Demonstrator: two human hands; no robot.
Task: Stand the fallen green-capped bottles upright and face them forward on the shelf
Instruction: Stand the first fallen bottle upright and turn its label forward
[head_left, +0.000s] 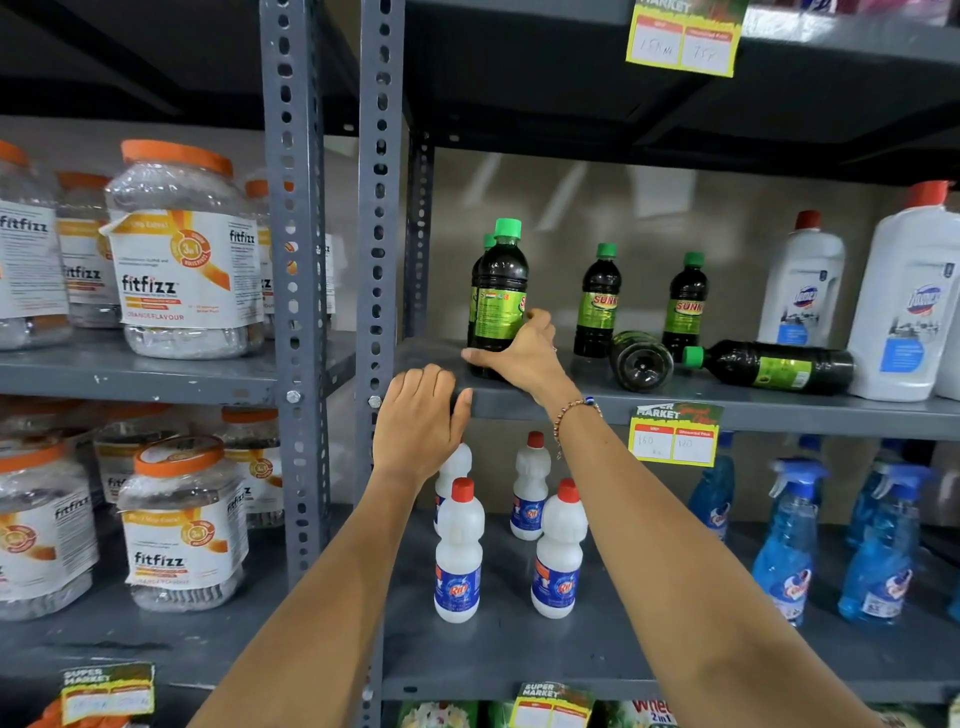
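Note:
My right hand (519, 348) grips the lower part of an upright dark bottle with a green cap (500, 291) at the left of the grey shelf (727, 408); its label is turned sideways. Another green-capped bottle (487, 244) stands just behind it, mostly hidden. Two more (597, 301) (687, 301) stand upright with "SUNK" labels facing forward. Two lie fallen: one (641, 361) shows its base toward me, the other (774, 365) lies on its side with the cap pointing left. My left hand (418, 421) rests with bent fingers on the shelf's front edge, holding nothing.
White red-capped jugs (800, 286) (909, 301) stand at the right of the same shelf. Below are small white bottles (460, 556) and blue spray bottles (789, 540). Orange-lidded fitfizz jars (182, 254) fill the left rack beyond the grey uprights (379, 208). A price tag (675, 434) hangs on the shelf edge.

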